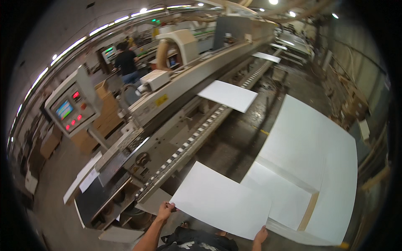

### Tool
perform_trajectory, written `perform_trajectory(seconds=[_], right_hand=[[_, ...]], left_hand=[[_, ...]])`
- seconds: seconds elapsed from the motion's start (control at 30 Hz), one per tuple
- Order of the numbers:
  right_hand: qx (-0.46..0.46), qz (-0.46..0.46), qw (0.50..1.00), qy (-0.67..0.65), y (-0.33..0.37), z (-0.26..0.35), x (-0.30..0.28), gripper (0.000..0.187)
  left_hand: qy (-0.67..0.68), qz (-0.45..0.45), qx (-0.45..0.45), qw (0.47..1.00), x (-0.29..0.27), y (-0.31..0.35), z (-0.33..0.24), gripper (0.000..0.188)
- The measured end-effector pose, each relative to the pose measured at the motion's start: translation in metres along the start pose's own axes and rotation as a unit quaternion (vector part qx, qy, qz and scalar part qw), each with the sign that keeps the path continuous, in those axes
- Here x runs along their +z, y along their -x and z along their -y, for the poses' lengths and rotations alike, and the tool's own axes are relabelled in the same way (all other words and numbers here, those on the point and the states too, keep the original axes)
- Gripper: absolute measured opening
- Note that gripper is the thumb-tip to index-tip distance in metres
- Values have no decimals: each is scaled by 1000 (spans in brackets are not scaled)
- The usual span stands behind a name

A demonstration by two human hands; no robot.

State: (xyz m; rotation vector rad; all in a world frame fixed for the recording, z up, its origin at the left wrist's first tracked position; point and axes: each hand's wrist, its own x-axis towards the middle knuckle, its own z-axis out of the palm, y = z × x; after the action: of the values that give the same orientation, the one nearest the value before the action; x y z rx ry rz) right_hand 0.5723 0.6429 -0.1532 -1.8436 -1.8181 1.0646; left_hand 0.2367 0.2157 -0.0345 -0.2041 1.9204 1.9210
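Observation:
Between my hands is a white rectangular panel (222, 198), held roughly flat in front of my body. My left hand (166, 210) is closed on its left corner, the thumb over the top face. My right hand (261, 235) grips the near right corner, its fingers partly hidden by the panel. The panel's far left edge lies near the roller rail (188, 144) of a long edge-working machine. Farther along that rail, another white panel (228, 95) rests partly on the machine. To the right, a stack of large white panels (312, 146) stands close to my right hand.
A control box (73, 104) with a screen and lit red buttons stands on the left. Behind the machine a person in dark clothes (125, 62) stands. More white panels (266, 57) lie farther down the line. Cartons (354, 102) line the right wall.

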Motion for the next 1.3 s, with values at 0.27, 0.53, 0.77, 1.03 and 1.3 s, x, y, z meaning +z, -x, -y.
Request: perform_trajectory(seconds=[0.27, 0.53, 0.77, 1.03, 1.3], right_hand=[[-82, 16, 990, -110, 142, 83, 83, 58], [-116, 104, 985, -78, 275, 152, 139, 43], [-131, 380, 904, -143, 383, 212, 142, 39], [-59, 550, 833, -17, 441, 269, 164, 30], [-41, 549, 835, -14, 448, 274, 180, 30]], left_hand=[[21, -176, 73, 981, -139, 16, -66, 26], [68, -257, 48, 963, -281, -14, -58, 27], [98, -255, 98, 957, -287, -69, -62, 37], [177, -393, 27, 902, -289, -142, -65, 41], [148, -410, 16, 900, -286, -153, -95, 42]])
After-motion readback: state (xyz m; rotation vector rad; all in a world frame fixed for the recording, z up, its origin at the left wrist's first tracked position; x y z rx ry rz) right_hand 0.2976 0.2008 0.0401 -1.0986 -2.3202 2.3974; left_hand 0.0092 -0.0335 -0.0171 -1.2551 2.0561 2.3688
